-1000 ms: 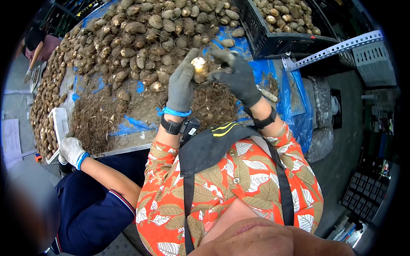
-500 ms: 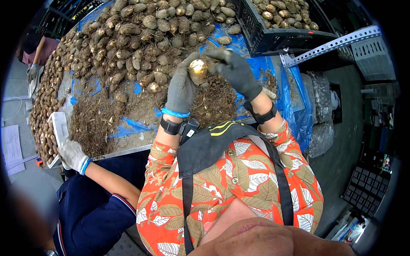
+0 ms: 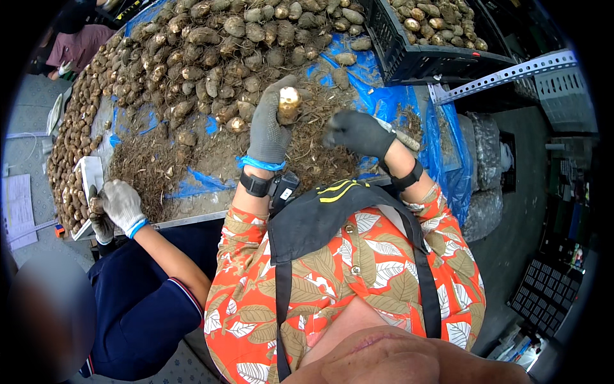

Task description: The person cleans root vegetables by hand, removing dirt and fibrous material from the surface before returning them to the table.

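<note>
The light is soft and even, like daylight on a cloudy day. Nothing shines too hard and the shadows are weak. The middle of the frame is bright and sharp. The blue sheet (image 3: 409, 96) at the upper middle has a little shine on its folds. The picture is round, with a black ring all around the edge. Straight lines bend near the rim. The right side is dim. At the lower left a blurry patch hides things.
</note>
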Motion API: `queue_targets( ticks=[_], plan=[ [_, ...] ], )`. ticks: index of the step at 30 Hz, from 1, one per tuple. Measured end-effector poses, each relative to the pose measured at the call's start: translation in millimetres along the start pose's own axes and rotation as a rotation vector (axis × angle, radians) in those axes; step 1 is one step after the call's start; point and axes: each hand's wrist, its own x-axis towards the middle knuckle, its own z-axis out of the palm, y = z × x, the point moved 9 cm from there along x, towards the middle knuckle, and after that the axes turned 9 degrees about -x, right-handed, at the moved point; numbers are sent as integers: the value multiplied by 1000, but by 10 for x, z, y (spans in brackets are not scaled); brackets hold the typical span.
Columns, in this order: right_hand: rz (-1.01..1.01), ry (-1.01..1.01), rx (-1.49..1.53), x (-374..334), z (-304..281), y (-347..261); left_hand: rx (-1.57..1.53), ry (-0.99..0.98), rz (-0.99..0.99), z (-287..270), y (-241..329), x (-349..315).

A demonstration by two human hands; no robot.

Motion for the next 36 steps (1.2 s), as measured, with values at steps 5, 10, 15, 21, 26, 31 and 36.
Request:
queue_targets(
  ticks=[5, 10, 15, 21, 26, 31, 36],
  plan=[
    [108, 477, 522, -3, -717, -239, 511, 64, 199, -107, 10, 7],
    [149, 559, 526, 81, -597, -291, 328, 120, 223, 66, 153, -71],
    [-68, 359, 464, 220, -264, -398, 82, 313, 128, -216, 102, -77],
    [-60, 203, 320, 190, -91, -240, -197, 280, 57, -211, 131, -75],
    [-93, 440, 689, 247, -606, -514, -215, 234, 8, -48, 51, -69],
    [-167, 549, 611, 207, -561, -644, -262, 285, 75, -271, 53, -63],
    [-30, 51, 221, 355, 50, -332, -570, 100, 89, -240, 137, -47]
  ],
)
